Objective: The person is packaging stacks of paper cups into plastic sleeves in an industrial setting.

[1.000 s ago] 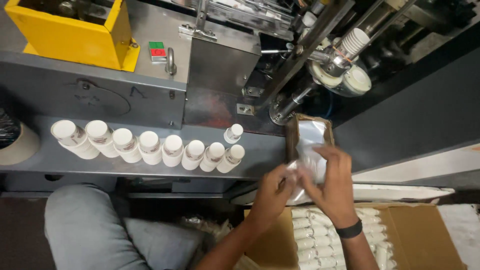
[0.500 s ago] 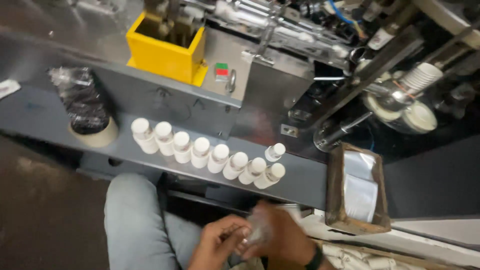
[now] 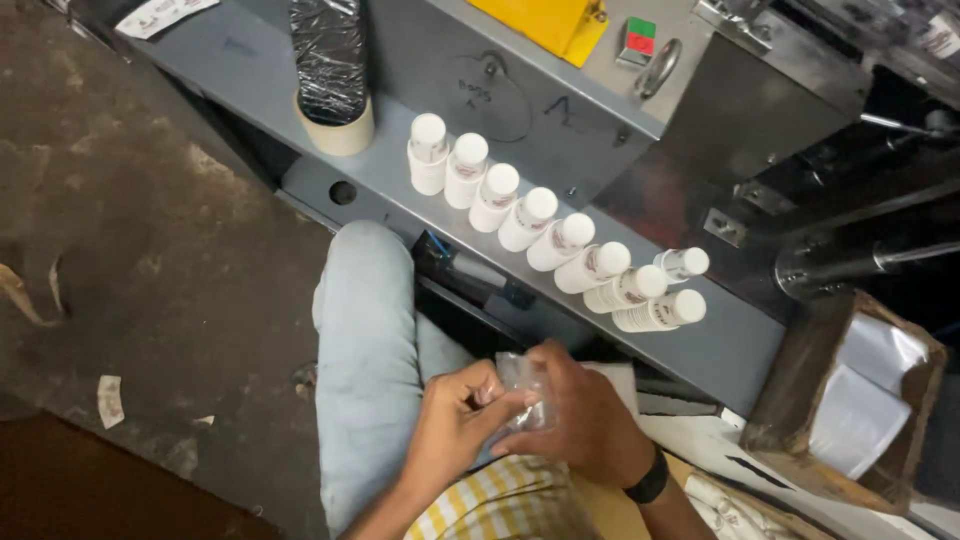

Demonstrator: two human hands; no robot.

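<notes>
The clear plastic pouch [image 3: 525, 390] is pinched between both hands over the person's lap, low in the middle of the view. The left hand [image 3: 462, 425] closes fingers and thumb on its near edge; the right hand [image 3: 585, 420], with a black band at the wrist, curls around it from the far side. There is one pouch, and it is crumpled and see-through, so whether anything is inside cannot be told.

Eight small white bottles [image 3: 550, 240] stand on the grey metal ledge [image 3: 400, 190]: six in a slanting row running left to right, then two pairs at the right end, the last ones tipped on their sides. All carry white caps and pale labels.

The ledge belongs to a grey machine whose front panel rises behind the bottles. The floor [image 3: 150, 250] to the left is dark, stained concrete with scraps of paper on it.

At the ledge's left end stands one roll wrapped in dark shiny film [image 3: 328, 50] on a tan tape ring. Further right, a yellow box [image 3: 545, 20] and a red-and-green switch [image 3: 638, 42] sit on the machine. At far right, one brown cardboard box [image 3: 800, 400] holds white sheets. The person's knee in pale jeans [image 3: 365, 340] lies between the ledge and the hands.
</notes>
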